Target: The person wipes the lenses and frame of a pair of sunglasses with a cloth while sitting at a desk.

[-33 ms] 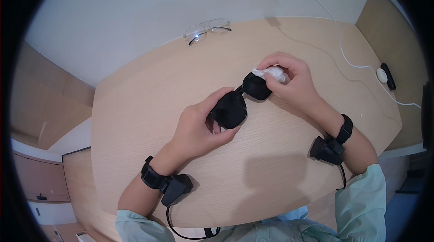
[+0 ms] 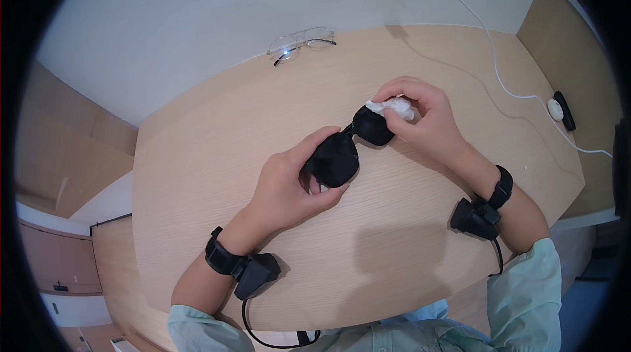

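Observation:
A pair of black sunglasses is held above the middle of the table, its two dark lenses facing up. My left hand grips the left lens by its rim, thumb at the lower edge and fingers along the upper edge and behind. In my right hand a crumpled white tissue is pinched between thumb and fingers. The tissue lies against the upper right part of the right lens. Fingers and tissue cover part of that lens, and the temples of the sunglasses cannot be made out.
Thin-framed clear eyeglasses rest at the table's far edge by the wall. A white cable runs from a wall plug down the right side, past a small round white object and a black stick-shaped item. The wooden table has a curved edge.

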Motion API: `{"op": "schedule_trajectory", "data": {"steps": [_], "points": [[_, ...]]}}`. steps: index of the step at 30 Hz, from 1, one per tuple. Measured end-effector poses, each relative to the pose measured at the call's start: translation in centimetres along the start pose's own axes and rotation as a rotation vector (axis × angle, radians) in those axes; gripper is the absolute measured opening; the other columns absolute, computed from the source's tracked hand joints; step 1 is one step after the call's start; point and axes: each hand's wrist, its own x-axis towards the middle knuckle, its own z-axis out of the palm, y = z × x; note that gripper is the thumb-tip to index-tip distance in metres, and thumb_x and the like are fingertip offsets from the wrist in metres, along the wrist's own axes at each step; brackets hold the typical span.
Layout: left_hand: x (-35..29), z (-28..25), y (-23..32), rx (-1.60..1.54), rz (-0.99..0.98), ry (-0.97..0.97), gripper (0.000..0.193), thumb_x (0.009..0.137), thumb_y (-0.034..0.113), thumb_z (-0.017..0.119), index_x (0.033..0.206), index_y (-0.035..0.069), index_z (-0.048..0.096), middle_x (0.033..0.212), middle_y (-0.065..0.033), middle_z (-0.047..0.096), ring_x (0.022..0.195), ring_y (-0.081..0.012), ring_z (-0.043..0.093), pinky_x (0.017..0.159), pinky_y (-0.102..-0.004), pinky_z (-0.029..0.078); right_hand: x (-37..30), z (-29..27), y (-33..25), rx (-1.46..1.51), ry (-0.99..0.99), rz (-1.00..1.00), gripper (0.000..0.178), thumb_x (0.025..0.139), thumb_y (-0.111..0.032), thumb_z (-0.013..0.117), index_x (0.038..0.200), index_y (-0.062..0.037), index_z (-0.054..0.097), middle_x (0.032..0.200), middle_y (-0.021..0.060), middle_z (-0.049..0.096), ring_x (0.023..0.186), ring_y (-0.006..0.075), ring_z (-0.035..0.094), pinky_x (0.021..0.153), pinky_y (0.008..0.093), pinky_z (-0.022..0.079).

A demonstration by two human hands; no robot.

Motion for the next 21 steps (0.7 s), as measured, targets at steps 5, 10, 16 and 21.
{"op": "schedule_trajectory", "data": {"steps": [5, 10, 16, 21], "points": [[-0.03, -0.05, 0.09, 0.005, 0.005, 0.004, 0.072, 0.077, 0.009, 0.086, 0.144, 0.006, 0.059, 0.094, 0.0017, 0.071, 0.063, 0.0002, 0.054, 0.057, -0.0168, 0.045, -0.09, 0.02, -0.17, 0.062, -0.085, 0.003, 0.018, 0.085, 0.001, 0.068, 0.102, 0.0019, 0.074, 0.104, 0.0086, 0.071, 0.097, 0.0155, 0.068, 0.085, 0.0287, 0.056], [-0.05, -0.06, -0.07, 0.008, 0.006, 0.003, 0.072, 0.077, 0.010, 0.086, 0.143, 0.006, 0.059, 0.091, 0.0015, 0.071, 0.063, -0.0002, 0.054, 0.057, -0.0172, 0.045, -0.36, 0.29, -0.47, 0.051, -0.120, -0.042, 0.019, 0.085, 0.003, 0.069, 0.103, 0.0011, 0.076, 0.107, 0.0094, 0.072, 0.099, 0.0168, 0.069, 0.087, 0.0292, 0.056], [-0.03, -0.12, 0.17, 0.020, -0.003, 0.001, 0.072, 0.076, 0.011, 0.086, 0.143, 0.007, 0.059, 0.090, 0.0017, 0.071, 0.063, -0.0003, 0.054, 0.057, -0.0173, 0.045, -0.52, 0.54, -0.32, 0.077, -0.132, -0.069, 0.021, 0.085, 0.004, 0.070, 0.104, -0.0018, 0.079, 0.110, 0.0110, 0.075, 0.098, 0.0189, 0.070, 0.085, 0.0313, 0.057], [-0.02, -0.07, 0.06, 0.010, -0.006, 0.006, 0.072, 0.075, 0.011, 0.086, 0.143, 0.007, 0.060, 0.090, 0.0019, 0.071, 0.063, -0.0005, 0.054, 0.058, -0.0172, 0.045, -0.38, 0.58, -0.82, 0.015, -0.198, -0.174, 0.022, 0.083, 0.004, 0.068, 0.098, -0.0054, 0.082, 0.101, 0.0082, 0.078, 0.096, 0.0205, 0.069, 0.077, 0.0321, 0.055]]}}
